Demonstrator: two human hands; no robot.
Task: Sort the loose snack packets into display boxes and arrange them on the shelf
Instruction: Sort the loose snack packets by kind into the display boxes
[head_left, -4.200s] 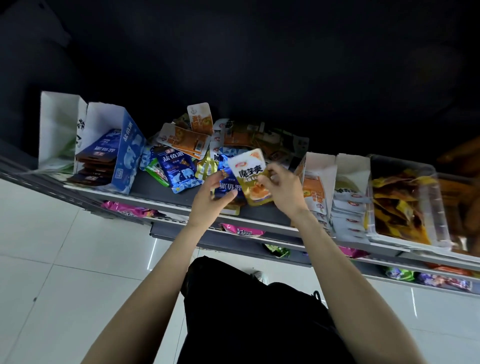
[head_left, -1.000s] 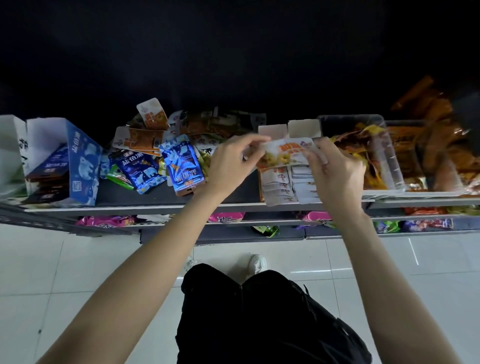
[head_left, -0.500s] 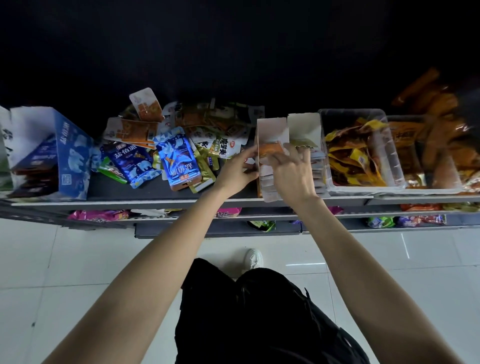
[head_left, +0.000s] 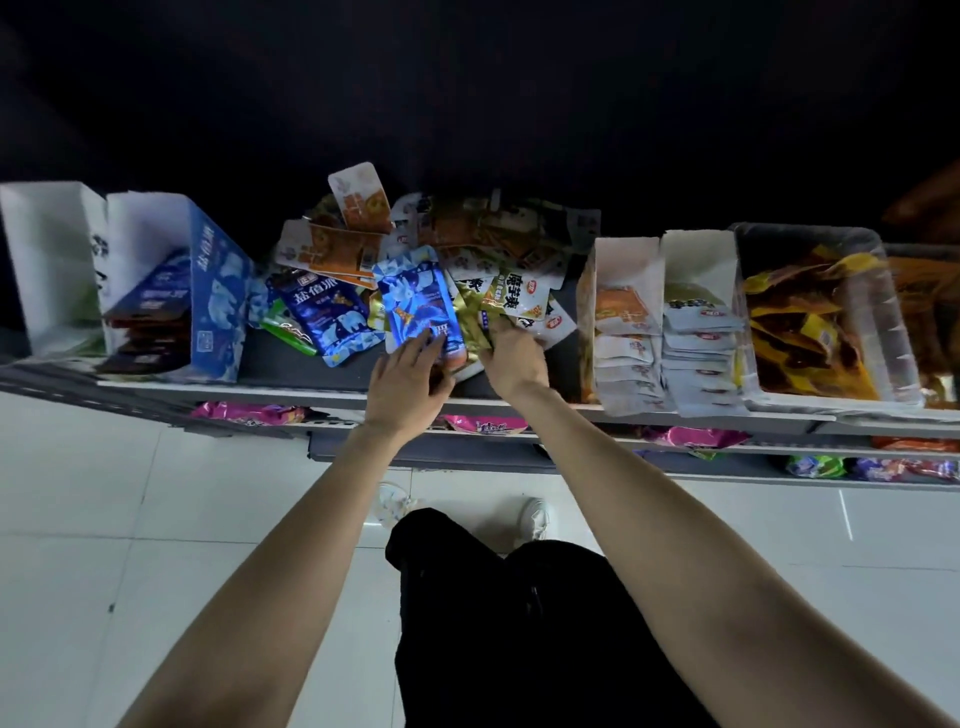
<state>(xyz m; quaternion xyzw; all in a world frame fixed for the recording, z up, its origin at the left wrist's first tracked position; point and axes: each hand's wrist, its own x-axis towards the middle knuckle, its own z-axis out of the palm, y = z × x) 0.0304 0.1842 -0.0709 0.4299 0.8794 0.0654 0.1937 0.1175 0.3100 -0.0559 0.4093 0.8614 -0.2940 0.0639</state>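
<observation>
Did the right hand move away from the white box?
Yes. The right hand went left, from the white box to the loose packet pile.

Your left hand (head_left: 408, 382) covers the lower edge of the blue packet (head_left: 420, 306), and your right hand (head_left: 511, 358) buries its fingertips in the gold wrappers (head_left: 475, 322), so any grip there is out of sight. The back of the pile (head_left: 467, 234) fades into darkness, print unreadable. The orange-filled bin (head_left: 930, 312) runs off the right edge.
</observation>
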